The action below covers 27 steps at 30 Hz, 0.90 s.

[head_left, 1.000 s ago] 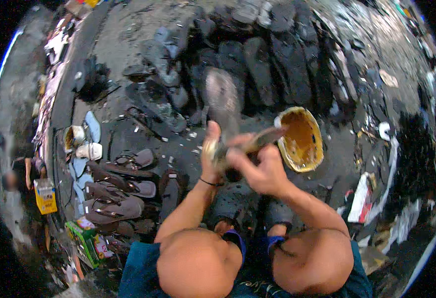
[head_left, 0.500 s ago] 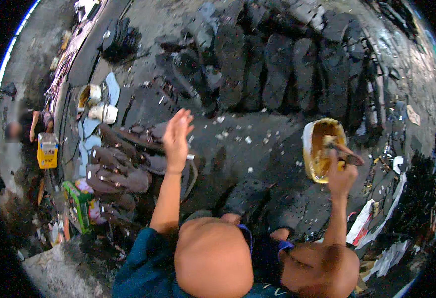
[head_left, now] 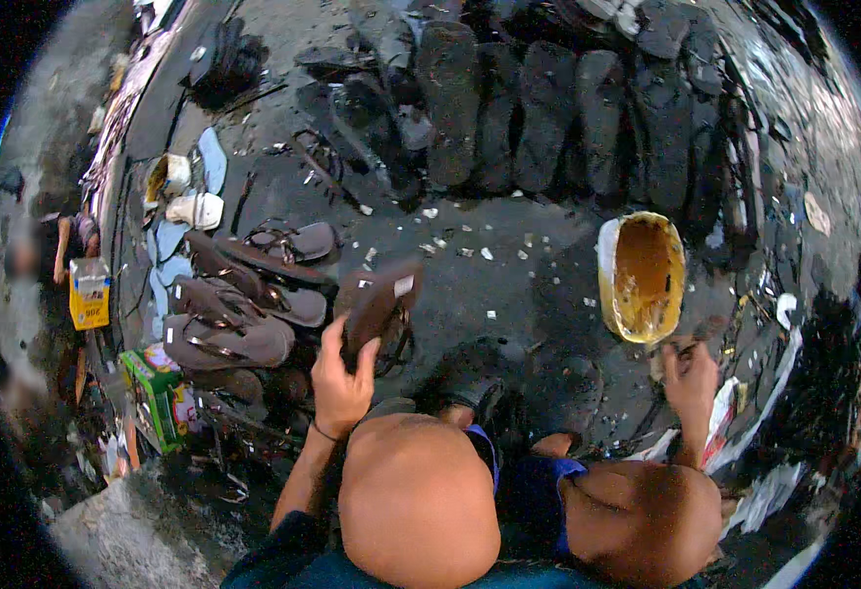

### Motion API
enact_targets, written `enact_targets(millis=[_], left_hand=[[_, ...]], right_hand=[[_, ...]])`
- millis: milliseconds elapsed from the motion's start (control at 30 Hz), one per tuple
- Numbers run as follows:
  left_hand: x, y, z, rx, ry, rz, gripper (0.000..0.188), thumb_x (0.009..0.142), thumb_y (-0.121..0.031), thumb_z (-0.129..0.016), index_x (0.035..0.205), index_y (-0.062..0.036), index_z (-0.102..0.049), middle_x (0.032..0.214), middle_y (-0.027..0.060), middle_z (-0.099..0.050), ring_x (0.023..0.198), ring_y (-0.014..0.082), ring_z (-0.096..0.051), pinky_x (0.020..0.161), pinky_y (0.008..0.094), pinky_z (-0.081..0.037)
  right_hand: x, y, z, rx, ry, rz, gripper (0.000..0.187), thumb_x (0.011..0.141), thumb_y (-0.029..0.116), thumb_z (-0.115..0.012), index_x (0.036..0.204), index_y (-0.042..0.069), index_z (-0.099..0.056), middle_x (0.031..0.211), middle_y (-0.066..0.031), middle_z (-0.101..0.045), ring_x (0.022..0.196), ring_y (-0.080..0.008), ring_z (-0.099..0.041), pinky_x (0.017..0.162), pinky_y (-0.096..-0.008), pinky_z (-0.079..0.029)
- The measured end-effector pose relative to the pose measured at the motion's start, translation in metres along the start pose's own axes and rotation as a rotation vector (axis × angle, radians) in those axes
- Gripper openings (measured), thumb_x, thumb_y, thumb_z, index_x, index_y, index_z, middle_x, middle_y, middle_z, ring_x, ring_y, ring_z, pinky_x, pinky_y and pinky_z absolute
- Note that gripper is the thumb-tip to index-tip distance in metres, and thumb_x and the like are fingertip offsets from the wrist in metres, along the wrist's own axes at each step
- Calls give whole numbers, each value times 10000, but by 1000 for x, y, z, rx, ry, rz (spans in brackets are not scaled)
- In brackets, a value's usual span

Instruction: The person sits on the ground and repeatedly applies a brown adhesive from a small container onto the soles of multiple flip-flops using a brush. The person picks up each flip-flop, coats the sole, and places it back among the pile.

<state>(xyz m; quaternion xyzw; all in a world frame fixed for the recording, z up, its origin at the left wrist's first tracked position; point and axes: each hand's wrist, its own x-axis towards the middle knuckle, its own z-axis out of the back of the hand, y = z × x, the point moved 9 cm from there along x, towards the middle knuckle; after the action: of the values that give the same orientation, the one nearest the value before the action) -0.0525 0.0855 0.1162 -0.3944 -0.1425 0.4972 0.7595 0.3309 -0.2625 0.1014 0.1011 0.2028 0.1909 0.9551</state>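
My left hand (head_left: pixel 342 385) is closed on the near end of a dark brown sandal (head_left: pixel 383 302) with a small white label, tilted up off the ground. Just below the yellowed tub (head_left: pixel 608 285), my right hand (head_left: pixel 694 385) is closed around a small brush (head_left: pixel 684 346); its bristles are hard to make out. Amber-brown, glue-like stuff coats the inside of the tub. A group of brown strapped sandals (head_left: pixel 224 339) lies to the left of my left hand.
Rows of dark soles (head_left: pixel 546 113) lie at the far side. A green box (head_left: pixel 161 398) and a yellow box (head_left: pixel 89 293) stand at left, near another person (head_left: pixel 65 240). A white cup (head_left: pixel 195 210) lies beyond the sandals. Pale scraps dot the ground.
My left hand, raised and empty before, has come down and taken hold of a sandal. My right hand has drawn the brush out of the tub toward me.
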Motion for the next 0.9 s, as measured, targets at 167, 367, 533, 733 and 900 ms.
enact_targets(millis=[167, 367, 533, 733, 900], left_hand=[[72, 8, -116, -158, 483, -184, 492, 967, -178, -676, 1389, 22, -521, 1267, 215, -627, 1174, 341, -617, 995, 360, -473], [22, -3, -113, -3, 336, -180, 255, 908, -179, -724, 1107, -20, -701, 1191, 196, -669, 1085, 365, -640, 936, 420, -513], [4, -33, -136, 364, 237, -656, 508, 854, -220, -775, 1288, -12, -611, 1417, 203, -543, 1344, 384, -493, 1110, 444, -426], [-16, 7, -147, 229, 325, -477, 630, 842, -237, -787, 1390, -49, -539, 1485, 200, -479, 1364, 394, -443, 1139, 501, -366], [29, -43, -191, 401, 383, -724, 636, 942, -370, -667, 1428, 9, -511, 1554, 211, -404, 1473, 384, -321, 1187, 532, -283]], right_hand=[[-5, 25, -16, 114, 57, 83, 243, 895, 228, -719, 1026, 28, -674, 883, -206, -720, 798, -374, -708, 734, -428, -550], [-38, -44, -16, 483, 174, -17, 277, 907, 226, -737, 1053, -7, -706, 920, -140, -743, 810, -230, -711, 745, -355, -547], [-17, 59, -10, 723, 144, 96, 254, 919, 205, -735, 1064, -2, -707, 970, -120, -747, 856, -206, -702, 790, -342, -540], [-11, 69, 2, 840, 49, 180, 288, 926, 212, -739, 1114, -1, -695, 992, -110, -753, 934, -173, -711, 843, -331, -543], [-2, 106, -19, 1035, 97, 210, 262, 924, 178, -745, 1110, -1, -699, 1006, -120, -748, 906, -170, -706, 842, -326, -543]])
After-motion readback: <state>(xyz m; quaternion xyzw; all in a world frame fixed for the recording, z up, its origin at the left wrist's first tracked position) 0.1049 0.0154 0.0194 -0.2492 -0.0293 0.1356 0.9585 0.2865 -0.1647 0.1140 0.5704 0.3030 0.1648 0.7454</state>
